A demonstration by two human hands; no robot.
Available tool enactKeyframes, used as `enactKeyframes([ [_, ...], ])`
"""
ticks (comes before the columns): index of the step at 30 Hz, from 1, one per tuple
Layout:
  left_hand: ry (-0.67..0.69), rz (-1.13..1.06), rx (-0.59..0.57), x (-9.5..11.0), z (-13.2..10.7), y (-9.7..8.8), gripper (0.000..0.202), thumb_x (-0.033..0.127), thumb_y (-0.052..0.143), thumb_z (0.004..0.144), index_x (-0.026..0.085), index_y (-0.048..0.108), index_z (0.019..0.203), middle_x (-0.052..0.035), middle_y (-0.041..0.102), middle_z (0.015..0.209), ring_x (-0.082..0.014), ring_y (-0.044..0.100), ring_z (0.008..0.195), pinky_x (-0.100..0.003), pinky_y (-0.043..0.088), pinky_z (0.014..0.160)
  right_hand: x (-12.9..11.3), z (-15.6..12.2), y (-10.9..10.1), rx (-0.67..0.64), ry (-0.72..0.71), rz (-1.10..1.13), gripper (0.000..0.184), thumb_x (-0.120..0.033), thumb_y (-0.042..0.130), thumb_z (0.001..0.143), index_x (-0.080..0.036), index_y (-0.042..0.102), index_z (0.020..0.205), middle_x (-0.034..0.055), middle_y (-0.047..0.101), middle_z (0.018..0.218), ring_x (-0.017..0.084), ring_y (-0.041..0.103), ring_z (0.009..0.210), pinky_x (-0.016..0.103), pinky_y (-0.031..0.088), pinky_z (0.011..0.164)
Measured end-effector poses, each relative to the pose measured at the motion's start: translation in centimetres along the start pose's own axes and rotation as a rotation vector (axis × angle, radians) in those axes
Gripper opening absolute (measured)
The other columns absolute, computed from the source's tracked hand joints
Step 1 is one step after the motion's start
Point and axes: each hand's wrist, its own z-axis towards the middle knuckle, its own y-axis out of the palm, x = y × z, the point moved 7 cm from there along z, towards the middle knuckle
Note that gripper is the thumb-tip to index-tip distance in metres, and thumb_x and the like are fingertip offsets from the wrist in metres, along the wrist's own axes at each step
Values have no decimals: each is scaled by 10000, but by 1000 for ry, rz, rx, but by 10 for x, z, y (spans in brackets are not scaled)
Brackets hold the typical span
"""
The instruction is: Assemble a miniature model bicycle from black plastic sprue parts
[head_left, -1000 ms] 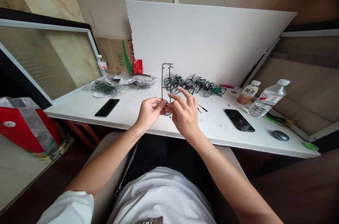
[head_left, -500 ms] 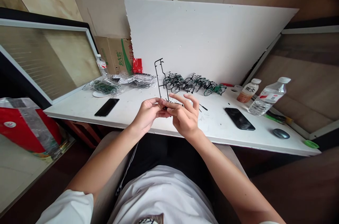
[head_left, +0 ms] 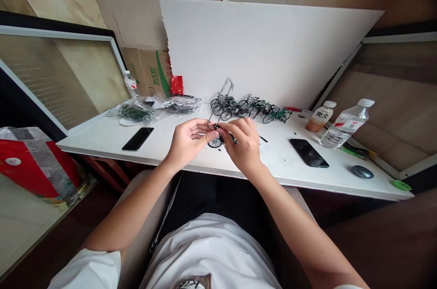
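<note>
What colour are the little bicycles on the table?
The bicycles are dark green; head view.

Blurred thin black frame [head_left: 223,93] juts above the left hand [head_left: 186,141] and right hand [head_left: 244,145], whose fingertips hide its lower end and part of 1 small wheel [head_left: 215,143]; red bag [head_left: 20,161] (far left) is cut off by the edge.

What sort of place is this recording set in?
Probably a makeshift model-assembly bench: miniature bicycles lined up on a white tabletop, bags of parts at the far left, and the left hand and right hand pinching a small wheeled part.
</note>
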Motion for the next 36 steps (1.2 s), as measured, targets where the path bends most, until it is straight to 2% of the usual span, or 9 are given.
enactKeyframes([
  [4,22,-7,-5,-5,3,2,420,447,920,794,173,786,1083,-112,823,1081,-262,792,1021,-371,632,958,3,1,7,-83,18,112,196,-298,582,1095,-210,726,1196,87,738,947,228,640,876,388,520,811],
  [9,12,23,10,-11,4,2,378,469,865,846,169,804,1069,-113,827,1011,-269,804,956,-386,642,913,12,-6,12,-89,100,151,221,-285,533,1115,-233,680,1272,65,763,998,192,680,854,327,543,757],
  [12,26,70,25,-14,5,0,363,466,865,843,164,805,1037,-113,822,975,-263,804,911,-366,643,874,10,-7,13,-101,44,145,181,-250,575,1093,-242,715,1207,62,763,1005,181,685,880,305,534,728],
  [17,24,119,38,-14,4,-4,347,474,832,877,171,778,1038,-100,815,989,-251,816,826,-308,638,738,9,-4,13,-132,-113,137,342,-176,642,1037,-266,700,1362,94,750,1132,215,674,980,341,553,765],
  [22,18,86,-9,-11,0,2,386,458,881,831,151,776,1040,-105,818,990,-256,823,853,-319,667,770,10,-5,3,-10,-160,141,371,-44,569,1014,-281,760,1227,63,768,1002,213,647,889,351,537,723],
  [26,-12,38,-17,-10,-4,9,424,455,957,738,149,742,938,-96,816,935,-249,818,818,-326,672,759,12,1,-8,89,-56,151,181,-165,679,994,-301,792,1036,78,771,1104,274,681,1029,441,570,828],
  [29,-25,-15,-29,-5,-9,14,410,465,933,776,162,688,901,-81,808,882,-254,824,786,-324,670,730,7,6,-13,122,-2,244,46,-261,736,986,-287,757,955,67,801,1110,288,735,1068,517,563,992],
  [33,33,39,-59,6,-14,17,352,448,875,856,174,657,897,-59,791,826,-248,827,779,-297,652,705,7,5,-15,148,119,368,113,-293,688,1026,-269,690,915,23,825,946,239,788,923,553,484,1169],
  [36,63,90,-87,9,-14,19,316,430,851,881,172,669,905,-64,799,844,-243,827,790,-290,646,708,15,-1,-6,115,271,487,178,-365,688,1026,-254,653,890,19,810,886,220,780,853,547,474,1180],
])
